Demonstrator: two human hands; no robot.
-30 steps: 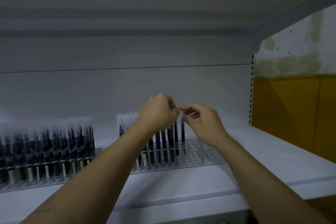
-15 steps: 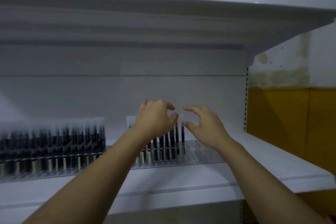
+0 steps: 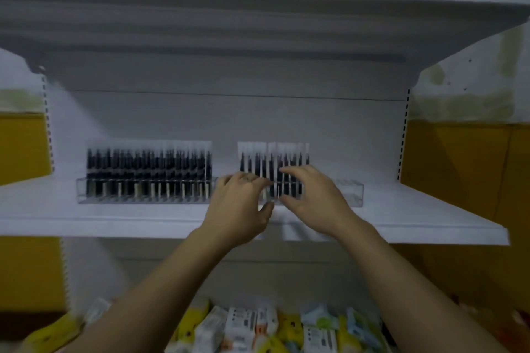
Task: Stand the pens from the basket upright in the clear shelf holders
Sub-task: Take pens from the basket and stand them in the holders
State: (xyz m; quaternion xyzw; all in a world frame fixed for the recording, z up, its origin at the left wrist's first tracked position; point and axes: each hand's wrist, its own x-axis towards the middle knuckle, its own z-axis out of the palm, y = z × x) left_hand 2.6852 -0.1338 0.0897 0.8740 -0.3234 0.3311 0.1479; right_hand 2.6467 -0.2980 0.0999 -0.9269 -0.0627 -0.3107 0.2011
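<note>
Two clear holders on shelf: left holder packed, right holder part-filled. Pens upright, black, pale caps; count blurred. Left hand and right hand loosely spread, empty, before right holder.

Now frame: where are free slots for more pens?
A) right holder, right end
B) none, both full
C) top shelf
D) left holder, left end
A: the right holder shows bare clear slots beyond the right hand; the left holder is packed end to end.
</note>
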